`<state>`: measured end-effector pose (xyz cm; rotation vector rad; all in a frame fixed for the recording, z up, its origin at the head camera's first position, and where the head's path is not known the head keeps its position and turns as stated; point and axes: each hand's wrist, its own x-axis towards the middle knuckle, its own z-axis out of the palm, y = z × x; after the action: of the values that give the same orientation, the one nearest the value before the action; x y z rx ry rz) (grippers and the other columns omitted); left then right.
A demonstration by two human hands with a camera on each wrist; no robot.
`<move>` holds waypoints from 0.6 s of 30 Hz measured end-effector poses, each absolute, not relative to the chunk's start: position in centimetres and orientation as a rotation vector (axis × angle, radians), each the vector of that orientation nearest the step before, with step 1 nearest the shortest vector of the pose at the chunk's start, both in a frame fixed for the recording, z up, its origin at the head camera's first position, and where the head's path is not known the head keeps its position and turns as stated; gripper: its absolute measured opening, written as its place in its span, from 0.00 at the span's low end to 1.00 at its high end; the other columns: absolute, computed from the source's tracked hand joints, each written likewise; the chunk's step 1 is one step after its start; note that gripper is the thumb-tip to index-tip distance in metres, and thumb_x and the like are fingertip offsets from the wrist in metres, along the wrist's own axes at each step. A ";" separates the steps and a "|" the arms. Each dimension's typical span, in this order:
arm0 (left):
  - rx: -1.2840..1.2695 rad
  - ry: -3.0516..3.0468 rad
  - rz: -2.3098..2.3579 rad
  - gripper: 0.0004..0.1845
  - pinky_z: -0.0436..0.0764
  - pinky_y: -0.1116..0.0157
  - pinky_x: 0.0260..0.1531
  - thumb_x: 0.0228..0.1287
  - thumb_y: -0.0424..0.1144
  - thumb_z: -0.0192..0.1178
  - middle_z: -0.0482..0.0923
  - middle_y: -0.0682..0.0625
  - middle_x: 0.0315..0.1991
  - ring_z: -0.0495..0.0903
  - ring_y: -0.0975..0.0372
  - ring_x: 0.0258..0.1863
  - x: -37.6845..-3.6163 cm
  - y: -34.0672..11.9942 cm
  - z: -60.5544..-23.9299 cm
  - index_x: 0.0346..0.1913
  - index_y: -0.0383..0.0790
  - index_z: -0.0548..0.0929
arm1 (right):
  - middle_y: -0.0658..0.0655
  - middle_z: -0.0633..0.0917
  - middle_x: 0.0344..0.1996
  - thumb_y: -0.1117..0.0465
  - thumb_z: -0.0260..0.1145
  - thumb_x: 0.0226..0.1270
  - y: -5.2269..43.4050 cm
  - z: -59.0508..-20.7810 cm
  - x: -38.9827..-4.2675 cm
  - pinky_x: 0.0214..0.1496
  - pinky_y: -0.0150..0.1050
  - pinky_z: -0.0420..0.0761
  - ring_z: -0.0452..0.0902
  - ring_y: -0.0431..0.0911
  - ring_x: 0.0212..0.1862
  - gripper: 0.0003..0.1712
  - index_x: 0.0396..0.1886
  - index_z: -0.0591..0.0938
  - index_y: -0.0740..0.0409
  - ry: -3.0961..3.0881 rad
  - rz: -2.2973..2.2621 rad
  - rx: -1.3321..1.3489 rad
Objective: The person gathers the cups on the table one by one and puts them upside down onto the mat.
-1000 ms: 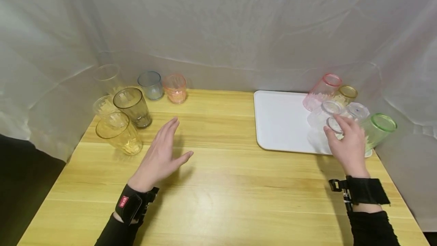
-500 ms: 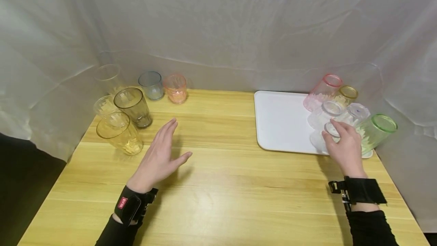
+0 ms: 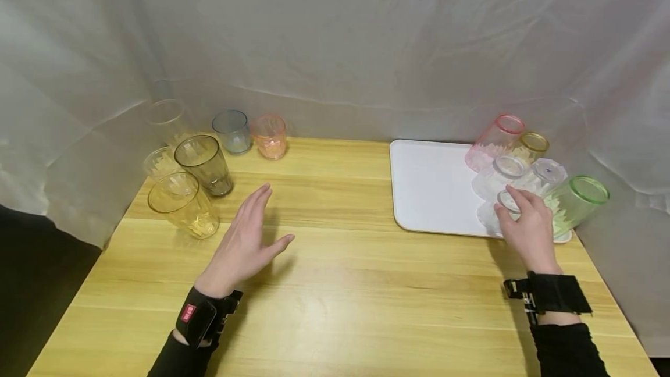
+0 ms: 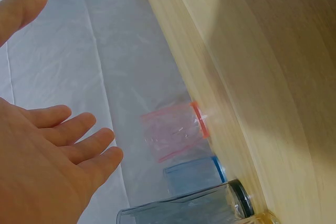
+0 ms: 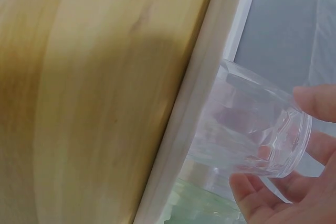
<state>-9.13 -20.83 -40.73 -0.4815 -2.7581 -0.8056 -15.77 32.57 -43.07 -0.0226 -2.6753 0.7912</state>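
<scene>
At the tray's near right part, my right hand [image 3: 530, 227] holds an upside-down clear cup [image 5: 247, 121] around its base end, thumb on one side and fingers on the other. The cup's rim is down at the white tray [image 3: 429, 188]. Close beside it stand another upturned clear cup [image 3: 492, 182], a pale purple-tinted cup [image 3: 548, 171] and a green cup [image 3: 573, 208]. My left hand [image 3: 241, 243] hovers over the table with its fingers extended and thumb apart, holding nothing. Nearest to it are a yellow cup [image 3: 191, 211] and a smoky grey cup [image 3: 209, 167], both upright.
Behind on the tray are a pink cup [image 3: 494, 144] and an amber cup [image 3: 533, 143]. At the table's back left stand a blue cup [image 3: 234, 135], an orange-pink cup [image 3: 270, 138] and clear cups [image 3: 170, 124]. Grey cloth [image 3: 335, 63] walls in the table.
My right hand has shifted slightly left and towards me, and the clear cup has moved with it. The last half second shows almost no motion. My left hand has barely moved.
</scene>
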 end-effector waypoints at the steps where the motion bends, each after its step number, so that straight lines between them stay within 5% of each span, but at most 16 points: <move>1: -0.478 -2.760 -0.807 0.55 0.58 0.41 0.77 0.61 0.50 0.75 0.53 0.33 0.81 0.55 0.42 0.79 -9.1 -20.8 -40.7 0.79 0.26 0.54 | 0.82 0.72 0.63 0.62 0.62 0.74 32.6 -43.1 -15.8 0.67 0.72 0.60 0.63 0.79 0.65 0.29 0.70 0.73 0.74 -2.673 0.791 -0.019; 18: -0.342 -2.653 -0.880 0.56 0.58 0.38 0.76 0.61 0.46 0.76 0.52 0.32 0.80 0.55 0.39 0.78 -8.6 -21.8 -39.1 0.81 0.29 0.51 | 0.76 0.73 0.68 0.64 0.72 0.63 27.6 -40.2 -16.2 0.71 0.71 0.61 0.65 0.77 0.67 0.33 0.67 0.77 0.72 -2.370 0.825 0.244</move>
<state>-8.61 -21.80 -39.07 -0.3416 -2.6534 -0.8800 -16.18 27.59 -40.19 0.2442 -2.3696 0.8254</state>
